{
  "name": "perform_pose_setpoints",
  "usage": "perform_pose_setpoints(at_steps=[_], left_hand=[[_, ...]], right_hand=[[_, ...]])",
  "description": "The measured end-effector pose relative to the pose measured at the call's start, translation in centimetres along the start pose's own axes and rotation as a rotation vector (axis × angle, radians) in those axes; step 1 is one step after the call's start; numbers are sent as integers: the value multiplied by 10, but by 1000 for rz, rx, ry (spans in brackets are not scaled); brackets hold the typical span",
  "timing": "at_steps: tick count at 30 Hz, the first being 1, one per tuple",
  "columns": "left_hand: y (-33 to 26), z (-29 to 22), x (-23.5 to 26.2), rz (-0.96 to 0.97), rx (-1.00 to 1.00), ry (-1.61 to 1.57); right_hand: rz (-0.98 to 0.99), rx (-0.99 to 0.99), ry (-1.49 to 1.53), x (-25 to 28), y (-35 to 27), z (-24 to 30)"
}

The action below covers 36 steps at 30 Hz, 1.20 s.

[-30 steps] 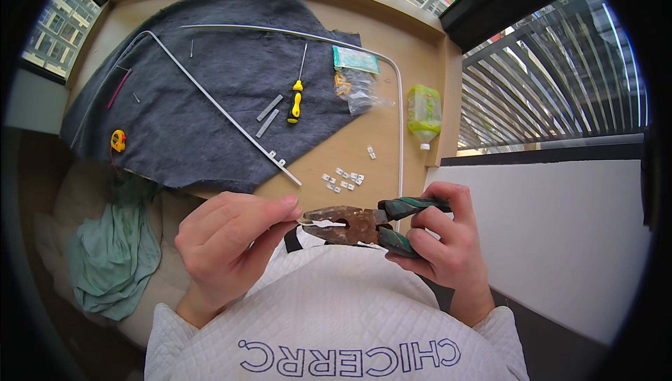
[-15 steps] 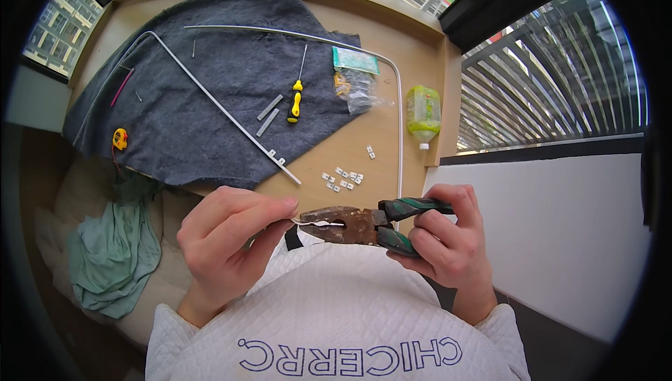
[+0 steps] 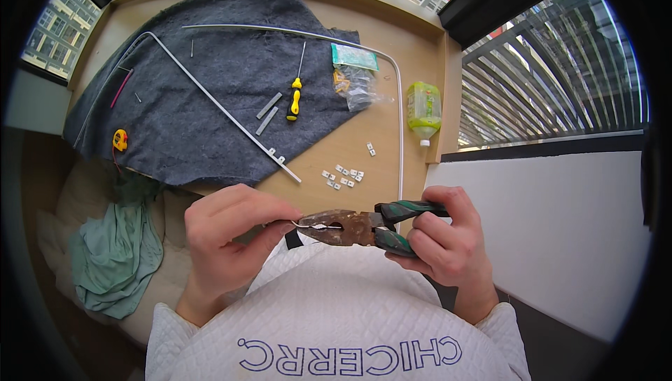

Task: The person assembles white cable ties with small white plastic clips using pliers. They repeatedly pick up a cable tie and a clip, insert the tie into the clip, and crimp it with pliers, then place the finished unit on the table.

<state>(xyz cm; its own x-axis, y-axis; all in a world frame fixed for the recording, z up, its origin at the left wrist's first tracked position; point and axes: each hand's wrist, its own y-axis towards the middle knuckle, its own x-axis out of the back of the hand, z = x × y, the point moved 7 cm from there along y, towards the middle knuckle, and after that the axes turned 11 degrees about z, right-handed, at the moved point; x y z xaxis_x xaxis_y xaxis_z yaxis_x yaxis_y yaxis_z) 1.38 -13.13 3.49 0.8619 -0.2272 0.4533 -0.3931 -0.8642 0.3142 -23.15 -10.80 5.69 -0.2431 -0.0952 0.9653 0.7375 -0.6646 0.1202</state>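
Note:
My right hand (image 3: 451, 241) is wrapped round the green-and-black handles of a pair of combination pliers (image 3: 360, 228), held level above my lap. The rusty brown jaws point left toward my left hand (image 3: 234, 237). Thumb and forefinger of that hand pinch a small thin piece, like a bent wire (image 3: 297, 224), right at the jaw tips. Most of the piece is hidden by my fingers, and I cannot tell how firmly the jaws grip it.
Ahead, a dark grey cloth (image 3: 210, 101) covers much of the wooden table (image 3: 329, 146). Bent white rods (image 3: 224, 111), a yellow screwdriver (image 3: 294, 101), a tape measure (image 3: 120, 139), plastic bags (image 3: 355, 76), several small white clips (image 3: 343, 171) and a yellow-green bottle (image 3: 423, 111) lie there.
The pliers have shifted slightly left and their jaws look a little closer together. My left hand has turned slightly, its fingertips still at the jaw tips.

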Motion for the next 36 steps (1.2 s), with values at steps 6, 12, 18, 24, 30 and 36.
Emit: perform_pose_setpoints(at_steps=[6,12,18,24,30,36], left_hand=[[-2,-9,2,-72,-6,147],[-8,-12,-1,-165,56,235],[-7,-13,-7,-279,92,352],[1,8,-12,-275,168,157],[-1,5,-5,-226,127,28],[-6,-8,-4,-263,66,204]], right_hand=[[12,-12,48,-10,-1,2],[-8,-52,47,-18,2,3],[-45,-105,30,-25,10,6],[-9,-140,244,-37,7,-6],[20,-141,426,-31,-2,-11],[-10,-129,232,-22,-4,-4]])
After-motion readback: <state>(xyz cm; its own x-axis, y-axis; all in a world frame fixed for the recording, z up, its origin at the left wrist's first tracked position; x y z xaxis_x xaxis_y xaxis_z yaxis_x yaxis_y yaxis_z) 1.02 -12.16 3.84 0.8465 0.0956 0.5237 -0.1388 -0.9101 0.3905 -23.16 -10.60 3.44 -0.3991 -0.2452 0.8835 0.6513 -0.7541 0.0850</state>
